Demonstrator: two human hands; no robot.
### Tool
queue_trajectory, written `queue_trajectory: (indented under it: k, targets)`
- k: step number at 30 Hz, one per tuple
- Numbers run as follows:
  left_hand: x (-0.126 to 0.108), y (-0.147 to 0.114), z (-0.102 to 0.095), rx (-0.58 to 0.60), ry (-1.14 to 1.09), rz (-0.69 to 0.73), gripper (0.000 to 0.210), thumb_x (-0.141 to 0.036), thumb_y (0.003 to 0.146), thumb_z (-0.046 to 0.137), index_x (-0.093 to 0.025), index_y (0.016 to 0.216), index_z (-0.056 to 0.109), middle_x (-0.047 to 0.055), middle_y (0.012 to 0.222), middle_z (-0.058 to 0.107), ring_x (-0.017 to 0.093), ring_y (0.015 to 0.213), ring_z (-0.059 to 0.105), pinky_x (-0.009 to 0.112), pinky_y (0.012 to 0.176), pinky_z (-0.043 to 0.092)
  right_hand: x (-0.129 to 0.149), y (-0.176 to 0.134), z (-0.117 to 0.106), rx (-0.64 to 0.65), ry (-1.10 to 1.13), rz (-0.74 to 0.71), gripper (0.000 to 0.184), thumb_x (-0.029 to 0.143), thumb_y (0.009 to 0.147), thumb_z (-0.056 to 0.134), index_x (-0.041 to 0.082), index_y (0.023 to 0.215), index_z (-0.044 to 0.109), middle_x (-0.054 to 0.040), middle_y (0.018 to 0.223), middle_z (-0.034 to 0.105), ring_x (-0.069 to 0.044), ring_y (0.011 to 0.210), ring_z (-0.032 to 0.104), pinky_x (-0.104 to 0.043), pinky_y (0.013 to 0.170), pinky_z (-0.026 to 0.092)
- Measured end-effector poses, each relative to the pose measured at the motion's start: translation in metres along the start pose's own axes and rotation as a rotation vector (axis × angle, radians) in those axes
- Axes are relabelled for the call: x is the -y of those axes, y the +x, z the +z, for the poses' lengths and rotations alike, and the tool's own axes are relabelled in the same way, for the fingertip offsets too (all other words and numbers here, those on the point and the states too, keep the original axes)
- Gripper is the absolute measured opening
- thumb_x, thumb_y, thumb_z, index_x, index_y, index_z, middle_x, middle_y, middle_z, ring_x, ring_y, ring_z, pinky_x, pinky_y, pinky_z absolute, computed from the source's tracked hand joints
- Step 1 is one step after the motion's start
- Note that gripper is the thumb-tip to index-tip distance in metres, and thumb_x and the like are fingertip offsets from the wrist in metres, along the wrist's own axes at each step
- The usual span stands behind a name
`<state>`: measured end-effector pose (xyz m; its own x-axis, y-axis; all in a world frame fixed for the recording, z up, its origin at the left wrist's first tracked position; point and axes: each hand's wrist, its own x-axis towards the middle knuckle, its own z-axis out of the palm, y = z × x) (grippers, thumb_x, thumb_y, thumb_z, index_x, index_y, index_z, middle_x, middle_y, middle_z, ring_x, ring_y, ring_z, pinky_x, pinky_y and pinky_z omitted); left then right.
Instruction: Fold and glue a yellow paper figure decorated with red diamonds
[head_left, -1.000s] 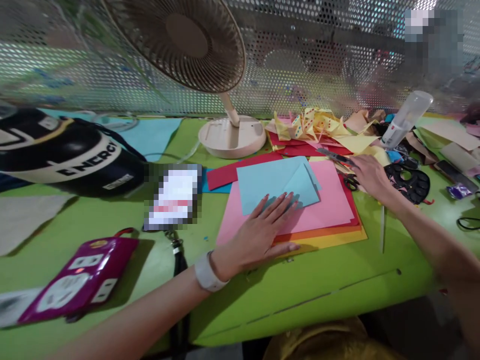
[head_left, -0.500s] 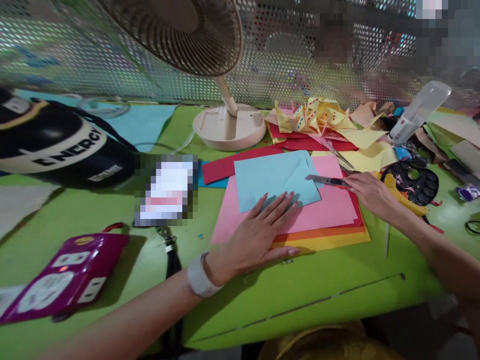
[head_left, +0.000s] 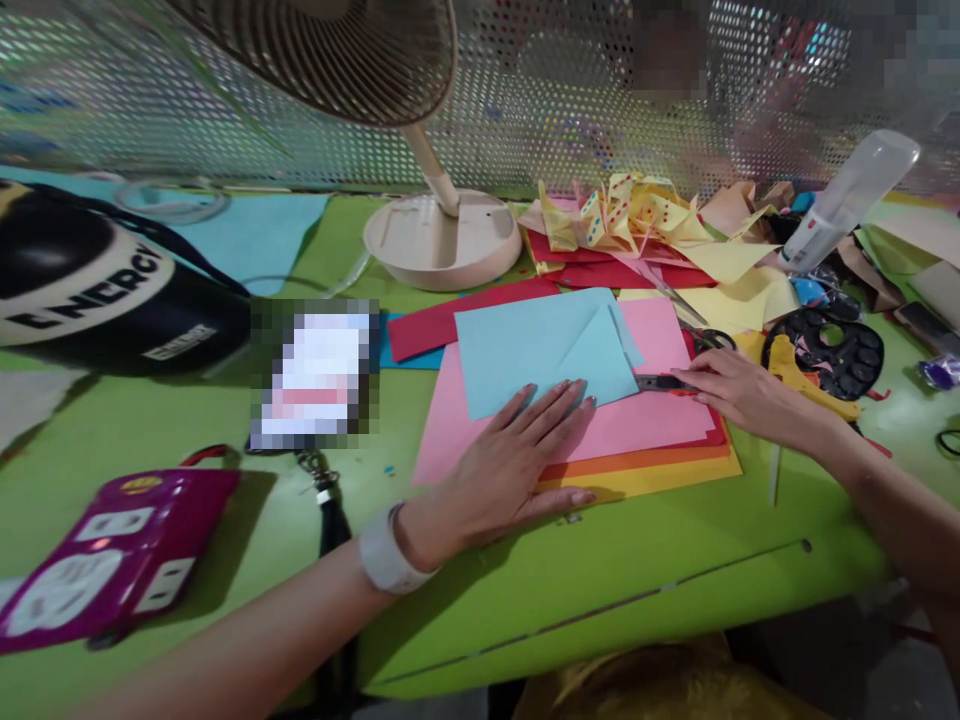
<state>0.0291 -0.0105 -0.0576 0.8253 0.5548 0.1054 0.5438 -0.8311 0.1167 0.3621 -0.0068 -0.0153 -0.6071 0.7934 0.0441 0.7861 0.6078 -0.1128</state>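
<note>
A light-blue sheet [head_left: 517, 350] with a triangular fold at its right side lies on a larger pink sheet [head_left: 660, 325]. My left hand [head_left: 517, 460] is open and flat, its fingertips on the blue sheet's lower edge and its thumb over the orange and yellow sheets below. In my right hand [head_left: 739, 395] is a dark craft knife [head_left: 660, 383] with some orange-red on it. Its tip is at the lower right corner of the blue sheet. A narrow blue strip [head_left: 628, 335] sticks out along the sheet's right edge.
A fan base [head_left: 442, 270] stands behind the papers. Left lie a phone [head_left: 319, 375], a purple device [head_left: 127, 550] and a black bottle [head_left: 112, 290]. Right are scissors [head_left: 684, 308], yellow paper scraps [head_left: 637, 215], a black palette [head_left: 862, 350] and a clear bottle [head_left: 847, 205].
My right hand has drawn the craft knife toward me and slightly right, from over the blue sheet's fold to its lower right corner. The left hand stays pressed on the paper.
</note>
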Motion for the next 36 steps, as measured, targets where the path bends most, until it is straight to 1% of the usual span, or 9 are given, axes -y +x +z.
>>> queue_trajectory:
  k: [3, 6, 13, 16, 20, 24, 28, 32, 36]
  targets:
    - [0.000, 0.000, 0.000, -0.008, 0.017, 0.007, 0.091, -0.072, 0.092, 0.032, -0.023, 0.157, -0.009, 0.011, 0.164, 0.015, 0.028, 0.149, 0.021, 0.046, 0.122, 0.010, -0.001, 0.002, 0.005, -0.042, -0.009, -0.021, 0.035, 0.027, 0.100, 0.042, 0.018, 0.128, 0.062, -0.0124, 0.110, 0.063, -0.025, 0.102, 0.060, -0.045, 0.093, 0.052]
    - [-0.001, 0.000, 0.000, -0.024, 0.020, 0.017, 0.090, -0.072, 0.093, 0.032, -0.023, 0.157, -0.007, 0.012, 0.163, 0.017, 0.028, 0.149, 0.022, 0.046, 0.122, 0.010, -0.001, 0.002, 0.005, -0.038, 0.019, -0.041, 0.033, 0.023, 0.100, 0.041, 0.015, 0.122, 0.064, -0.0125, 0.107, 0.063, -0.024, 0.099, 0.059, -0.045, 0.091, 0.053]
    - [-0.001, 0.000, -0.001, -0.053, 0.022, 0.028, 0.090, -0.071, 0.093, 0.034, -0.021, 0.158, -0.005, 0.013, 0.162, 0.022, 0.030, 0.148, 0.024, 0.048, 0.121, 0.014, -0.001, 0.000, -0.001, -0.055, 0.132, 0.048, 0.031, 0.027, 0.098, 0.046, 0.025, 0.123, 0.064, -0.0099, 0.108, 0.061, -0.025, 0.103, 0.059, -0.049, 0.094, 0.051]
    - [-0.001, 0.000, -0.002, -0.053, 0.032, 0.032, 0.090, -0.070, 0.093, 0.034, -0.020, 0.158, -0.004, 0.014, 0.162, 0.023, 0.029, 0.149, 0.023, 0.047, 0.121, 0.013, -0.003, 0.000, -0.002, -0.031, 0.150, 0.063, 0.027, 0.030, 0.097, 0.050, 0.022, 0.117, 0.065, -0.0102, 0.106, 0.062, -0.026, 0.102, 0.059, -0.048, 0.093, 0.051]
    - [-0.002, 0.000, -0.002, -0.059, 0.016, 0.030, 0.089, -0.069, 0.094, 0.034, -0.021, 0.158, -0.003, 0.013, 0.162, 0.023, 0.029, 0.149, 0.023, 0.046, 0.121, 0.012, -0.004, -0.002, -0.005, -0.012, 0.133, 0.062, 0.025, 0.030, 0.097, 0.049, 0.020, 0.114, 0.063, -0.0116, 0.111, 0.064, -0.027, 0.105, 0.059, -0.048, 0.094, 0.050]
    - [-0.001, 0.000, 0.000, -0.057, 0.007, 0.026, 0.089, -0.070, 0.093, 0.035, -0.022, 0.158, -0.003, 0.012, 0.163, 0.020, 0.030, 0.149, 0.022, 0.047, 0.121, 0.012, -0.005, -0.004, -0.004, -0.053, 0.050, 0.027, 0.028, 0.028, 0.098, 0.048, 0.019, 0.120, 0.062, -0.0122, 0.109, 0.067, -0.028, 0.102, 0.061, -0.048, 0.091, 0.051]
    - [-0.001, 0.000, 0.000, -0.057, 0.012, 0.025, 0.090, -0.070, 0.093, 0.035, -0.021, 0.158, -0.003, 0.013, 0.162, 0.021, 0.029, 0.149, 0.023, 0.047, 0.121, 0.013, -0.004, -0.003, -0.001, -0.046, -0.010, -0.036, 0.037, 0.019, 0.098, 0.042, 0.020, 0.131, 0.058, -0.0123, 0.108, 0.066, -0.026, 0.099, 0.061, -0.046, 0.087, 0.053]
    - [-0.001, 0.000, 0.000, -0.044, 0.028, 0.018, 0.091, -0.071, 0.092, 0.034, -0.022, 0.158, -0.005, 0.012, 0.162, 0.021, 0.029, 0.149, 0.022, 0.047, 0.121, 0.014, -0.003, -0.003, -0.001, -0.051, -0.013, -0.065, 0.045, 0.010, 0.097, 0.034, 0.020, 0.133, 0.057, -0.0128, 0.112, 0.063, -0.025, 0.102, 0.059, -0.044, 0.086, 0.055]
    - [-0.001, 0.001, 0.000, -0.043, 0.027, 0.012, 0.092, -0.072, 0.092, 0.033, -0.022, 0.158, -0.006, 0.012, 0.162, 0.023, 0.028, 0.149, 0.023, 0.047, 0.120, 0.015, -0.006, -0.004, -0.002, -0.018, 0.006, -0.097, 0.044, 0.010, 0.097, 0.033, 0.018, 0.132, 0.058, -0.0133, 0.112, 0.063, -0.024, 0.101, 0.060, -0.044, 0.086, 0.055]
